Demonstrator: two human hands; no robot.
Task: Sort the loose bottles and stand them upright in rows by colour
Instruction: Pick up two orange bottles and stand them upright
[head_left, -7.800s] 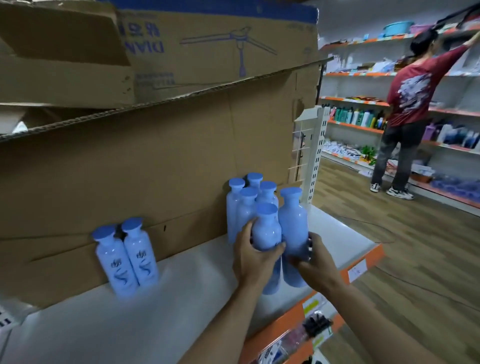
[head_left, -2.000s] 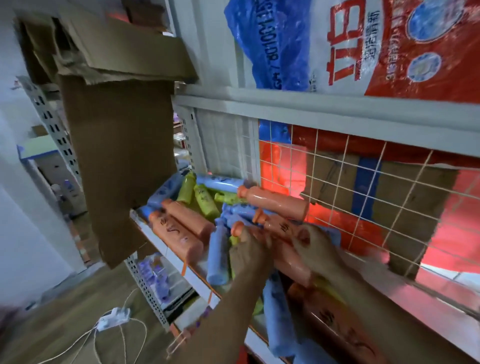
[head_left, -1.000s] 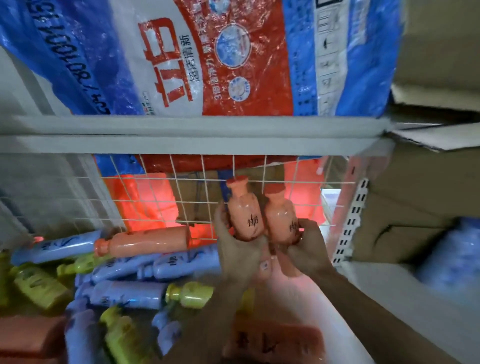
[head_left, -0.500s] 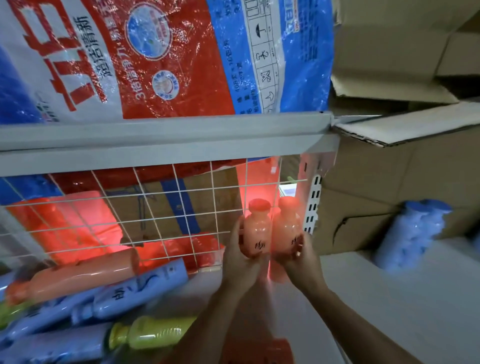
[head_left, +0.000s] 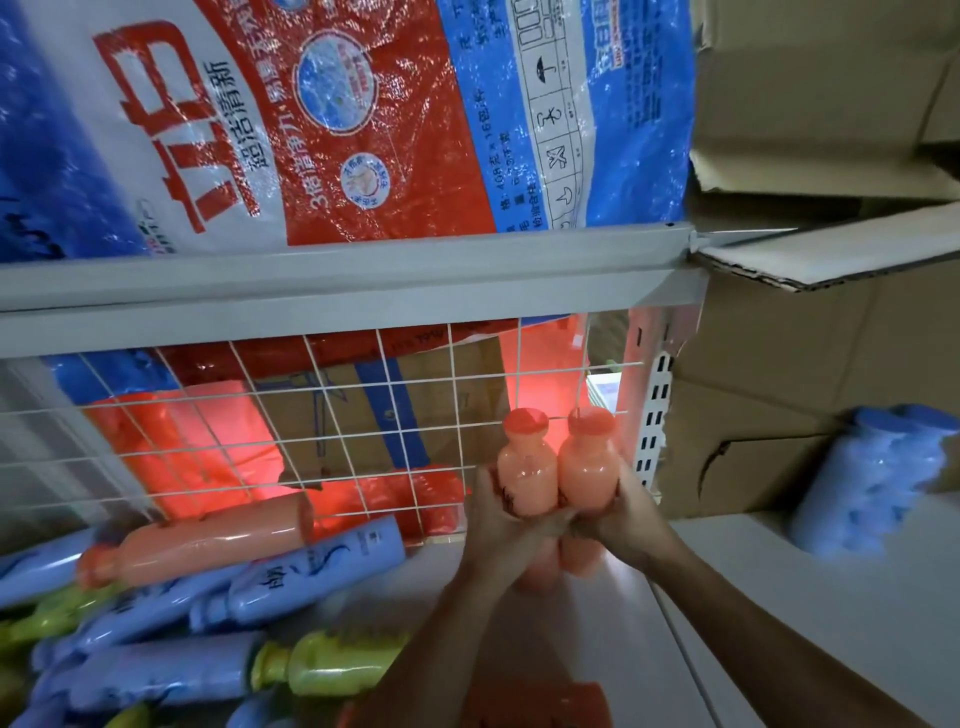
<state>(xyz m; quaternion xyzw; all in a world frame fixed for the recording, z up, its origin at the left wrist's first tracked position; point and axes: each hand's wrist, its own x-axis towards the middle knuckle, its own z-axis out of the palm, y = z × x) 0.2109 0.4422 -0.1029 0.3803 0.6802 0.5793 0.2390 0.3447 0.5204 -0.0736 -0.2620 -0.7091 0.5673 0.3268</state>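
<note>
Two orange bottles stand upright side by side near the wire grid at the back of the white shelf (head_left: 597, 639). My left hand (head_left: 498, 512) grips the left orange bottle (head_left: 525, 470); my right hand (head_left: 615, 512) grips the right orange bottle (head_left: 586, 462). Whether their bases touch the shelf is hidden by my hands. To the left lies a loose pile: an orange bottle (head_left: 197, 545), several blue bottles (head_left: 317, 577) and a yellow-green bottle (head_left: 327, 662). A blurred group of blue bottles (head_left: 872, 483) stands upright at the right.
A white wire grid (head_left: 363, 415) backs the shelf, with red and blue bags behind it. A grey shelf beam (head_left: 337, 286) runs overhead under a large detergent sack (head_left: 311, 119). Cardboard boxes (head_left: 810, 364) fill the right side behind a perforated upright (head_left: 652, 421).
Since two seconds ago I lifted two orange bottles out of the pile and carried them right to the shelf's back corner. In the last half second they have barely moved.
</note>
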